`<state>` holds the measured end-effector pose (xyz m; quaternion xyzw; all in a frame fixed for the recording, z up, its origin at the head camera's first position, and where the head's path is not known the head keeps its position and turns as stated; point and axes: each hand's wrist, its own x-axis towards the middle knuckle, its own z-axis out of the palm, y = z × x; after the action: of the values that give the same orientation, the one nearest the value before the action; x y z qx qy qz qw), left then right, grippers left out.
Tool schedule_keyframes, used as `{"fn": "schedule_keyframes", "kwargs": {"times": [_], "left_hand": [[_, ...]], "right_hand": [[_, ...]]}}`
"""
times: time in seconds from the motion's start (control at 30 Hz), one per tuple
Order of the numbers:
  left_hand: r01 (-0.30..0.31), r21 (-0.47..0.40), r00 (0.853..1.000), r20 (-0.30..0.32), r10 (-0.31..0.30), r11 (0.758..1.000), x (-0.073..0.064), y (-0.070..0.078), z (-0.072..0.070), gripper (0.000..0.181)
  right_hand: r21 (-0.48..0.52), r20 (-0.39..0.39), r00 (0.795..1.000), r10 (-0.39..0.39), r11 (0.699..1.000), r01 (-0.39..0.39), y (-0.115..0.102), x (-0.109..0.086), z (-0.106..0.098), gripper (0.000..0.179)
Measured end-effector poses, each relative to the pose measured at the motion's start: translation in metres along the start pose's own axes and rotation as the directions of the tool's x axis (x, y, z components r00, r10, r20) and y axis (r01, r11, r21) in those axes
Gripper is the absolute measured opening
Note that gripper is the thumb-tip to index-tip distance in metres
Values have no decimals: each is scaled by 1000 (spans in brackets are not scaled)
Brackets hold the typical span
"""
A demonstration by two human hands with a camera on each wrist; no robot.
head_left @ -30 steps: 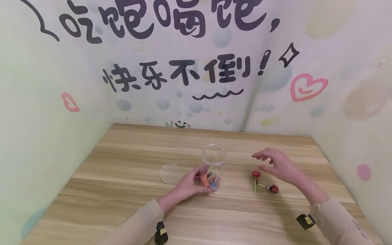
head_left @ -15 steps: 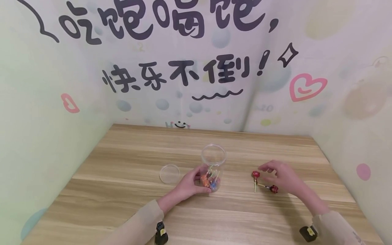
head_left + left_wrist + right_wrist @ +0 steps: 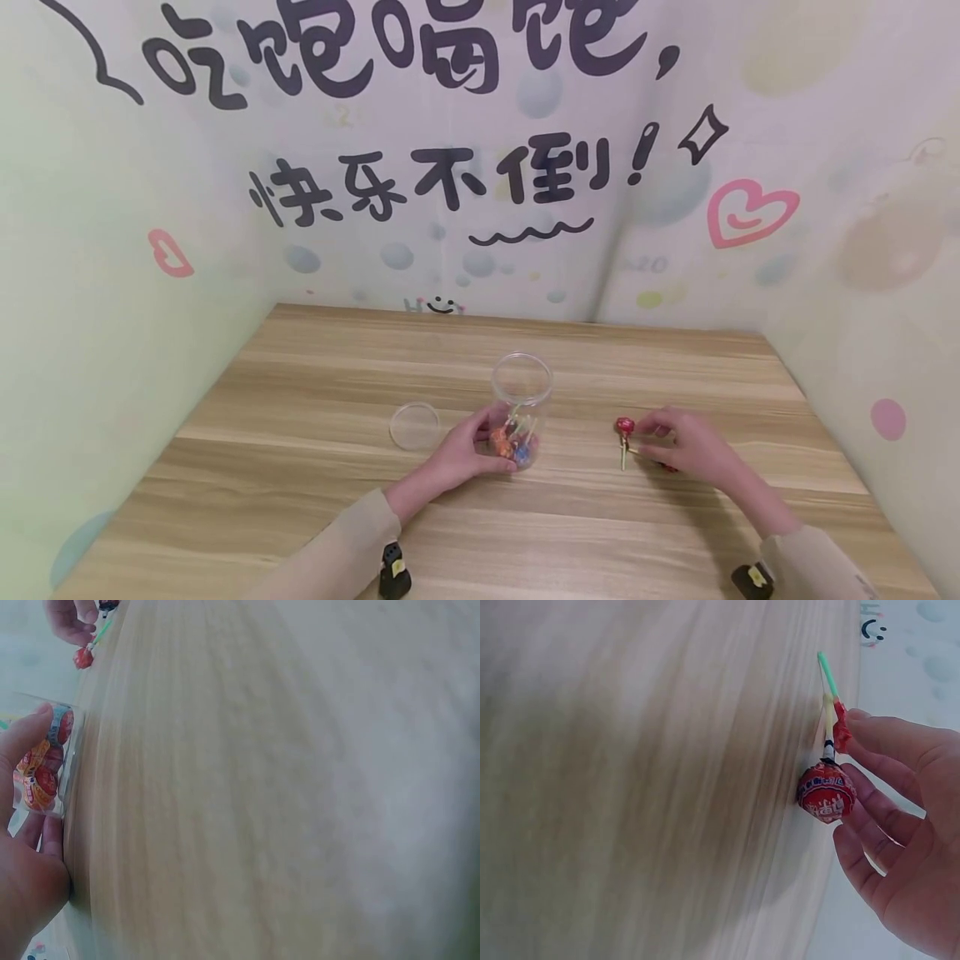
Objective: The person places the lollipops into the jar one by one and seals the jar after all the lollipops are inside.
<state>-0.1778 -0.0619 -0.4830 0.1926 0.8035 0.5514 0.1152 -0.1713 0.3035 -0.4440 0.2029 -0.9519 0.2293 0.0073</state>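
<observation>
My left hand (image 3: 468,450) grips the lower part of a clear plastic jar (image 3: 522,387), which stands upright and uncovered. Several lollipops (image 3: 502,443) in orange and blue wrappers lie inside it, sticks up. To the right, two lollipops rest on the table with crossing sticks. One is a red lollipop (image 3: 625,426) on a green stick; the other, a darker red lollipop (image 3: 826,793) on a pale yellow stick, is mostly hidden by my right hand (image 3: 686,446) in the head view. That hand hovers over the pair, thumb and fingers apart, fingertips close to the sticks.
A round clear lid (image 3: 415,427) lies flat on the wooden table (image 3: 337,358), left of the jar. Printed cloth walls (image 3: 450,275) rise at the table's back and sides. A small black device (image 3: 393,571) is strapped at each wrist.
My right hand has come down and nearer to the lollipops, now covering the darker one in the head view. The left hand and the jar hold their place.
</observation>
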Motion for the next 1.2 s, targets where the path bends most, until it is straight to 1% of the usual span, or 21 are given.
{"fn": "schedule_keyframes", "kwargs": {"times": [0.17,0.27,0.4,0.5,0.7,1.07,1.2], "left_hand": [[18,3,1000,-1,-18,1000,-1,0,0,88],[17,0,1000,2,-17,1000,-1,0,-1,89],[19,1,1000,8,-19,1000,-1,0,-1,89],[22,1,1000,10,-22,1000,-1,0,-2,89],[24,-2,1000,10,-24,1000,-2,0,-2,88],[27,-1,1000,6,-27,1000,-2,-1,-2,87],[21,8,1000,7,-21,1000,-2,-2,-2,87]], "right_hand": [[-13,4,1000,10,1000,-9,-1,4,4,18],[-15,0,1000,13,1000,-13,-2,9,7,15],[-20,24,999,37,999,-36,-2,15,11,12],[-23,33,998,44,999,-43,-2,20,13,12],[-20,26,999,36,999,-35,-4,29,16,15],[3,80,995,52,999,-53,-5,45,10,19],[-7,95,995,37,999,-36,-3,48,8,20]]}}
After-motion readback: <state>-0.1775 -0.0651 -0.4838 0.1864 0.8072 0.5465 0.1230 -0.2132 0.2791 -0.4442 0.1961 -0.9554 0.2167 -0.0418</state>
